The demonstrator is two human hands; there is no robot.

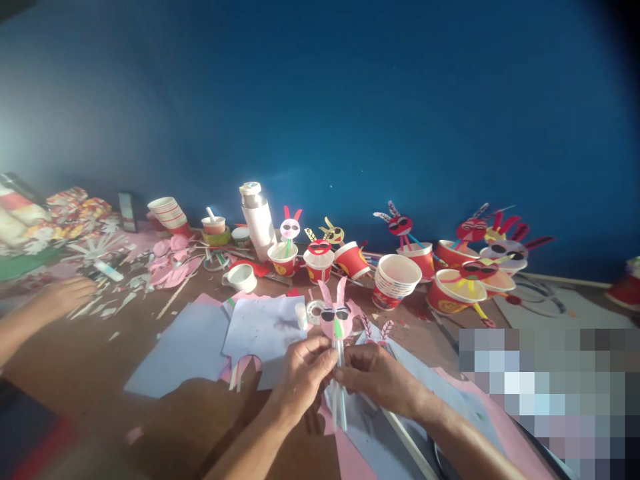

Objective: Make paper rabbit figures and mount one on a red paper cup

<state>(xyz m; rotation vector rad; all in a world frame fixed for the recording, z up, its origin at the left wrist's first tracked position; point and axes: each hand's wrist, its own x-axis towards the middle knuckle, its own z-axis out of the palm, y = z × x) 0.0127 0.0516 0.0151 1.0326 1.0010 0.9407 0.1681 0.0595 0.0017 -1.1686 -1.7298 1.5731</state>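
Observation:
A pink paper rabbit face (336,323) with long ears, dark glasses and a green nose stands upright on pale sticks (342,400) near the front centre. My left hand (311,373) pinches the sticks just under the face from the left side. From the right, my right hand (380,375) has its fingers closed at the same sticks, its thumb against them. Behind my right hand, a second pair of patterned pink ears (377,330) shows above the paper. A white tape roll (316,312) and a small glue bottle (301,316) stand just behind my left hand.
Blue-grey paper sheets (183,350) lie at left. Behind are a white bottle (257,223), a white mug (241,277), stacked paper cups (396,281) and red cups (456,293) with paper faces. Paper scraps (175,263) lie at left, near another person's hand (70,293).

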